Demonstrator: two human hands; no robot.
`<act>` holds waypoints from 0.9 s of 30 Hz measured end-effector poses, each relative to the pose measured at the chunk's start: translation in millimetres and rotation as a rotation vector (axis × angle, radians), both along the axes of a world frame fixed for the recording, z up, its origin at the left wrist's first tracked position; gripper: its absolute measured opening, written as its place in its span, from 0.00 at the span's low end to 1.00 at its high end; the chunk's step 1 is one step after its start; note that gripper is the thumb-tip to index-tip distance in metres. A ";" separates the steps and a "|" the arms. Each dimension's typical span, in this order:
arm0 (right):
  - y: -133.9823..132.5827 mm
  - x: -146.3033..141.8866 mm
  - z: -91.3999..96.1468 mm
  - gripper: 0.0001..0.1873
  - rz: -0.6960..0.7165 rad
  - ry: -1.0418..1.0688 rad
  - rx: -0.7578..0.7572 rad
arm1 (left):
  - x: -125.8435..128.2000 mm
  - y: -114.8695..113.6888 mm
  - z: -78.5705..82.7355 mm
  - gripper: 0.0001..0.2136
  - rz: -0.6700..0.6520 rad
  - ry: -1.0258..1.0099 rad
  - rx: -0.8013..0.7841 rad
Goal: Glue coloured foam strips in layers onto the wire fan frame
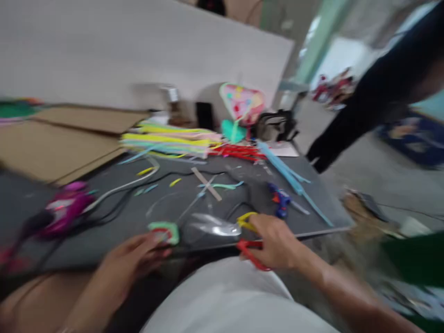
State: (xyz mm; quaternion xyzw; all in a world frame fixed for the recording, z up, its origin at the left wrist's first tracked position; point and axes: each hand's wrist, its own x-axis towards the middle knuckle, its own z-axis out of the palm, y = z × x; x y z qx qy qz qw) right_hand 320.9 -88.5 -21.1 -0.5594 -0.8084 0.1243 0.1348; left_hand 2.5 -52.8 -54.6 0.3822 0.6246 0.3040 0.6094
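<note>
My left hand [149, 249] is closed at the table's front edge, pinching a small bent piece of pipe cleaner [169, 231] in light green and red. My right hand [274, 238] curls round a red looped thing [255, 256], blurred, whose kind I cannot make out. A yellow loop [245, 221] shows at that hand's fingertips; whether it is gripped is unclear. Between the hands lies shiny clear plastic [215, 227]. Beyond my right hand rests a blue glue gun [281, 201].
Yellow pipe cleaners [166, 138], red ones [239, 151] and light blue ones [284, 171] lie across the back of the dark table [118, 222]. A magenta power strip [67, 210] with cables is at left, near cardboard [69, 143]. A dark sleeve [364, 97] reaches in from the right.
</note>
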 end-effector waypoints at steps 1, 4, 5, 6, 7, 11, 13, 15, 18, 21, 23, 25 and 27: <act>3.3 2.5 -0.7 0.24 0.021 -0.016 0.025 | -4.6 1.3 -1.2 0.13 0.058 -0.017 -0.048; 17.3 7.2 -6.2 0.14 0.136 -0.086 0.088 | -12.3 10.7 -5.9 0.12 0.174 -0.106 -0.104; 20.7 7.0 -8.4 0.12 0.172 -0.106 0.105 | -13.0 12.9 -6.6 0.13 0.199 -0.137 -0.087; 22.8 5.9 -10.6 0.11 0.204 -0.131 0.124 | -12.8 13.8 -6.6 0.14 0.216 -0.165 -0.072; 23.9 4.3 -12.7 0.11 0.230 -0.153 0.143 | -12.3 13.6 -6.1 0.15 0.222 -0.192 -0.061; 24.9 -6.5 -20.4 0.12 0.300 -0.204 0.192 | -12.4 8.8 -2.9 0.16 0.202 -0.268 -0.057; 26.6 -12.2 -23.3 0.12 0.313 -0.203 0.204 | -14.4 8.2 -3.2 0.17 0.194 -0.273 -0.071; 28.9 -16.5 -25.5 0.14 0.310 -0.197 0.222 | -15.2 9.3 -4.6 0.18 0.191 -0.262 -0.077; 31.1 -18.7 -27.7 0.15 0.308 -0.194 0.240 | -11.1 12.6 -7.5 0.19 0.185 -0.232 -0.056; 30.4 -15.9 -29.4 0.16 0.314 -0.209 0.249 | -2.7 16.9 -9.8 0.18 0.189 -0.203 -0.003; 29.3 -12.3 -30.6 0.17 0.313 -0.223 0.253 | 2.1 19.6 -10.5 0.17 0.205 -0.198 0.018; 28.5 -8.7 -31.9 0.18 0.307 -0.230 0.256 | 4.3 21.4 -10.3 0.15 0.224 -0.224 0.016; 28.6 -6.6 -32.7 0.19 0.293 -0.224 0.268 | 3.6 21.2 -9.0 0.15 0.231 -0.278 0.006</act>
